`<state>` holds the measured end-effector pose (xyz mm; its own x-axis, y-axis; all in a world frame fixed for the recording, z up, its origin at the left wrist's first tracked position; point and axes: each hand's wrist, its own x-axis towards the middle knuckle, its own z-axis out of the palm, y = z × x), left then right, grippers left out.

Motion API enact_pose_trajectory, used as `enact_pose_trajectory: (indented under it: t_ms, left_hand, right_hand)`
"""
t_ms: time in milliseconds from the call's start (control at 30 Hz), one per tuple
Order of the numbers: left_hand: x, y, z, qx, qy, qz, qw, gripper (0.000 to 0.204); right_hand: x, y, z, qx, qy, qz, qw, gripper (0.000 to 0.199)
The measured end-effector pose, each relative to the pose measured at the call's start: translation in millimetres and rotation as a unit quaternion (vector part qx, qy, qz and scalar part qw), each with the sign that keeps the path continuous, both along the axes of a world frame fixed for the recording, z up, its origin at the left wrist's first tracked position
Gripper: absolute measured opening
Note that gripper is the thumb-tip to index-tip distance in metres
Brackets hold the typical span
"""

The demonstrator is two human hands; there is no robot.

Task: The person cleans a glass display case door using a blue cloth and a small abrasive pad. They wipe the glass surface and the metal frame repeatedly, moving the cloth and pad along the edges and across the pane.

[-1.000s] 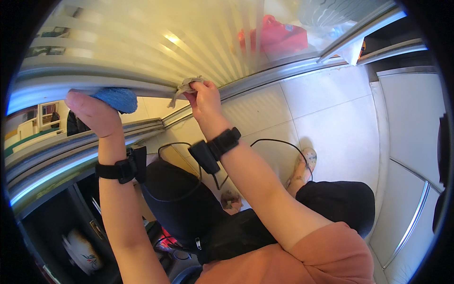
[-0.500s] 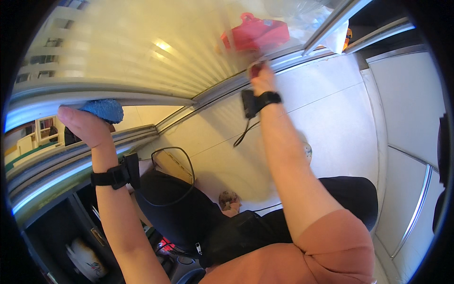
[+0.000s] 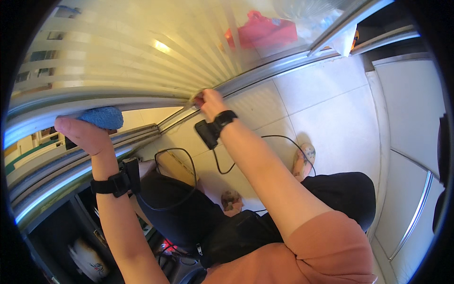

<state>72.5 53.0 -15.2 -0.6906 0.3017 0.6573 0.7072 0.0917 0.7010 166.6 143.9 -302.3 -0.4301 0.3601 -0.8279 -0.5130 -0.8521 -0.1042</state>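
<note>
A sliding door with a striped glass pane (image 3: pixel 142 52) and a metal frame stands before me. At its left upright, my left hand (image 3: pixel 85 134) is closed round a fuzzy blue cloth (image 3: pixel 101 118), which presses against the metal frame; most of the fingers are hidden. My right hand (image 3: pixel 209 104) is at the door's lower corner, against the bottom rail (image 3: pixel 265 71). Its fingers are curled, and a small brownish thing seems to be tucked in them, too hidden to name. Black straps with small dark boxes are on both wrists.
Behind the glass lie a red bag (image 3: pixel 262 31) and clear plastic bags (image 3: pixel 307 21). White cabinets (image 3: pixel 411 104) with a metal handle stand at the right. A black cable (image 3: pixel 283 137) loops over the tiled floor near my feet. Dark open shelving (image 3: pixel 52 232) is at the lower left.
My right hand has moved left along the bottom rail to the door's corner. My left hand and the blue cloth have stayed nearly in place. My right foot now shows.
</note>
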Motion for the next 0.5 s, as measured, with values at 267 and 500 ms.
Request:
enact_pose_trajectory:
  t_ms: [267, 500]
  left_hand:
    - [-14, -7, -11, 0.032, 0.016, -0.031, 0.999, 0.054]
    - [-8, -6, -4, 0.001, -0.008, -0.003, 1.000, 0.057]
  right_hand:
    - [68, 51, -13, 0.642, -0.428, 0.195, 0.606, 0.010]
    - [-17, -21, 23, -0.006, 0.021, -0.026, 0.999, 0.024]
